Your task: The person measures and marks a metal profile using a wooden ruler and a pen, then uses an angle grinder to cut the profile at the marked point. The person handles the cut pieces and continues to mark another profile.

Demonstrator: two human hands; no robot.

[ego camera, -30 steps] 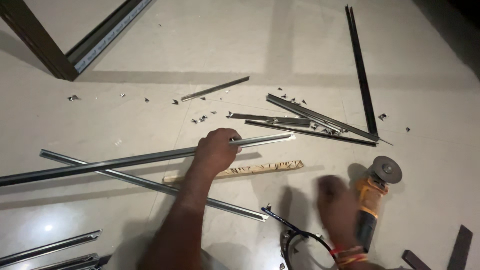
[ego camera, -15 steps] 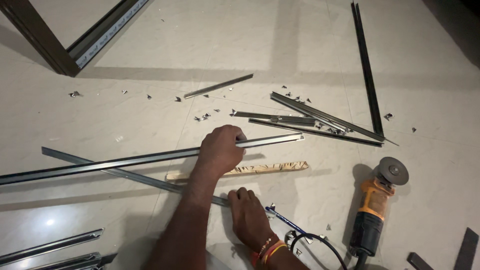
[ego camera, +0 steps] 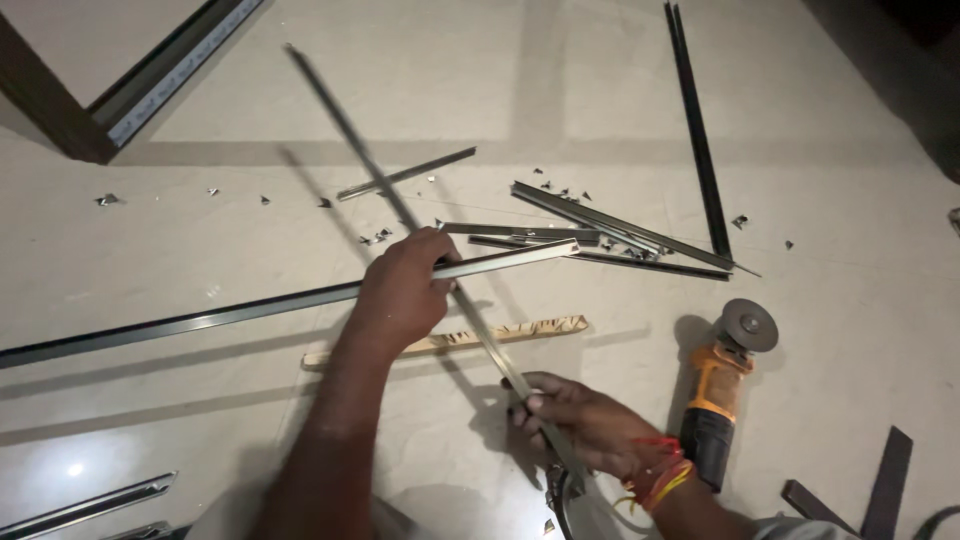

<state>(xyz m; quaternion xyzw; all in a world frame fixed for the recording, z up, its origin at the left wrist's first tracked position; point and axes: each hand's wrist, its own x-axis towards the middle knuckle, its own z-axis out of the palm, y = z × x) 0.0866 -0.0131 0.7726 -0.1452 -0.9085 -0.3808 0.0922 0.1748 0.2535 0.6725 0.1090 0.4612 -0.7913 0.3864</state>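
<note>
Right hand (ego camera: 585, 420) clasping thin grey metal strip (ego camera: 400, 200); left hand (ego camera: 405, 285) gripping long channel (ego camera: 250, 308).

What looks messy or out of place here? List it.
Small metal scraps lie scattered over the floor among loose metal strips. The grinder lies on its side. The right hand holds one metal bar tilted across another.

two thin metal strips, one per hand.
long strip (ego camera: 250, 305) lies flat under left hand (ego camera: 400, 290); slim strip (ego camera: 400, 200) rises diagonally up-left from right hand (ego camera: 570, 415).
</note>
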